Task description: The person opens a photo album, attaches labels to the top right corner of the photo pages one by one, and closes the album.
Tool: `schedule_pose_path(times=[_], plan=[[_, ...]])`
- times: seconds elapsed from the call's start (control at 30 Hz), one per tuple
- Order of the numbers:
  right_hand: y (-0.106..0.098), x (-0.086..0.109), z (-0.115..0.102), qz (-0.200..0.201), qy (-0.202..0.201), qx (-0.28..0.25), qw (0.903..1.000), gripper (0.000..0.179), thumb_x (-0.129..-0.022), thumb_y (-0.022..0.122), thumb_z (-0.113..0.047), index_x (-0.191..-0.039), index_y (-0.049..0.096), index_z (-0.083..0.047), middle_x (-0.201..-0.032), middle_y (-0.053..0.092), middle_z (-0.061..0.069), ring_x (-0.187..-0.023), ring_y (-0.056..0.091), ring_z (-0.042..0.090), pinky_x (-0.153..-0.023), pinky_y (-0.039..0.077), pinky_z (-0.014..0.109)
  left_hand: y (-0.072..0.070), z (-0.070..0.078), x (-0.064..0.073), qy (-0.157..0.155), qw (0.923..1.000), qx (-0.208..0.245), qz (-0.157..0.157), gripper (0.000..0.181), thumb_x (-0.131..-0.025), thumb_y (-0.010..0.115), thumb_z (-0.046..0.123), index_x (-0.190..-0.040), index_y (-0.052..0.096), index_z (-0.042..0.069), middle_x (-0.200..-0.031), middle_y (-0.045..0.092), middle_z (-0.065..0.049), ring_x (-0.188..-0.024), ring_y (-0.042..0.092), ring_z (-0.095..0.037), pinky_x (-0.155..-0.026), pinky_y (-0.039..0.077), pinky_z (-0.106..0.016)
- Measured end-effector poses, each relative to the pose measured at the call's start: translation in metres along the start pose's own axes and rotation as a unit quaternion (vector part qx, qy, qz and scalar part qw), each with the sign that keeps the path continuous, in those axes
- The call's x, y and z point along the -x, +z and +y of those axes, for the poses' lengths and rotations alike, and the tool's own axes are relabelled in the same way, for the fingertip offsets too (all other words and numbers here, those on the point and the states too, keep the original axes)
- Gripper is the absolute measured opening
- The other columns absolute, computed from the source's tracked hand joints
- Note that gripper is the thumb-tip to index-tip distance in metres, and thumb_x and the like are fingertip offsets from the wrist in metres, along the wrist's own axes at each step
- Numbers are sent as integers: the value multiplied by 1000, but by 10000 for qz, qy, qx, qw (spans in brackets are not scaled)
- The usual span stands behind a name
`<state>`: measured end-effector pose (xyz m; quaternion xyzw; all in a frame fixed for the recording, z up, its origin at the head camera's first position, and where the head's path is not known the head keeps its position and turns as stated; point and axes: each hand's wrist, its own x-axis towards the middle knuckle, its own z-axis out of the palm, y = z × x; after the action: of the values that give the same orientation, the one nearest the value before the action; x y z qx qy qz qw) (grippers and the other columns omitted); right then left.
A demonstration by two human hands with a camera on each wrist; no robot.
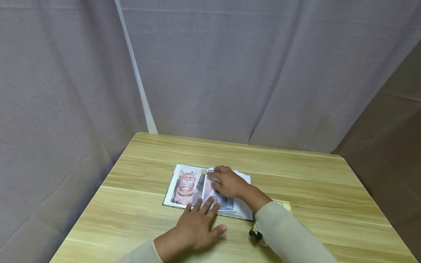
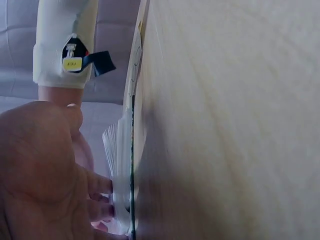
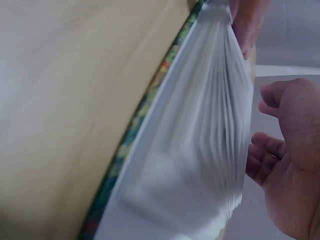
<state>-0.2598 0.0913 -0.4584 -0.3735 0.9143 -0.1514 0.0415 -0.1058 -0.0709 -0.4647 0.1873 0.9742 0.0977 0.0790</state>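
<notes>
A photo album [image 1: 173, 187] lies open on the wooden table, a cat picture [image 1: 186, 188] on its left page and a bluish-pink picture [image 1: 208, 190], partly covered, on its right. Spread fingers of my left hand [image 1: 197, 226] rest on the album's near edge at the middle. Over the right page, my right hand [image 1: 229, 182] reaches with its index finger extended to a small round beige sticker [image 1: 204, 171] at the top near the fold. The other right fingers bend loosely. In the right wrist view the album's pages [image 3: 210, 115] fan up above a colourful cover edge [image 3: 145, 110].
Under the right forearm lies a sheet with yellow round stickers [image 1: 286, 206], mostly hidden by the sleeve [image 1: 286, 230]. A black strap [image 1: 255, 235] hangs from that sleeve. Grey curtains [image 1: 210, 73] stand behind the table [image 1: 138, 190] and at its sides.
</notes>
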Motion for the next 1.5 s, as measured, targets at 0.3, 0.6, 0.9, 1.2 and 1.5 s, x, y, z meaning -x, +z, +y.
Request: schedule_pose_path(times=[0.3,0.6,0.9,1.2,1.5], plan=[[3,22,0,297,-433,41,9986,41,-105,58,-24,-144,60,-12,-142,56,17,-133,50,37,-108,42,54,4,2,-2,-172,9992,157,315,76,-100,38,70,-157,44,19,-165,33,-7,-147,33,-42,-112,31,-67],[0,44,1,479,-617,100,9969,40,-104,59,-24,-142,61,-11,-141,57,15,-133,50,34,-107,44,53,7,-1,-5,-137,9984,213,502,72,-102,38,66,-154,48,17,-162,38,-8,-144,37,-42,-109,33,-68],[-7,65,-2,703,-670,2,9953,40,-103,62,-24,-140,62,-8,-141,57,17,-133,51,36,-106,45,55,3,-1,-6,-106,9974,338,632,67,-103,41,63,-148,55,15,-158,44,-9,-140,44,-41,-106,38,-68],[-12,85,2,897,-513,38,9946,42,-101,65,-22,-141,61,-8,-140,57,15,-132,52,34,-106,46,53,3,-2,-7,-29,9947,421,933,61,-103,46,58,-142,61,13,-152,51,-9,-135,49,-38,-102,42,-66],[-18,110,7,893,-168,89,9958,46,-102,65,-27,-145,58,-12,-144,55,9,-135,50,29,-101,50,49,2,-1,-10,137,9882,360,1483,51,-102,53,52,-129,68,10,-140,60,-11,-126,56,-34,-99,49,-52]])
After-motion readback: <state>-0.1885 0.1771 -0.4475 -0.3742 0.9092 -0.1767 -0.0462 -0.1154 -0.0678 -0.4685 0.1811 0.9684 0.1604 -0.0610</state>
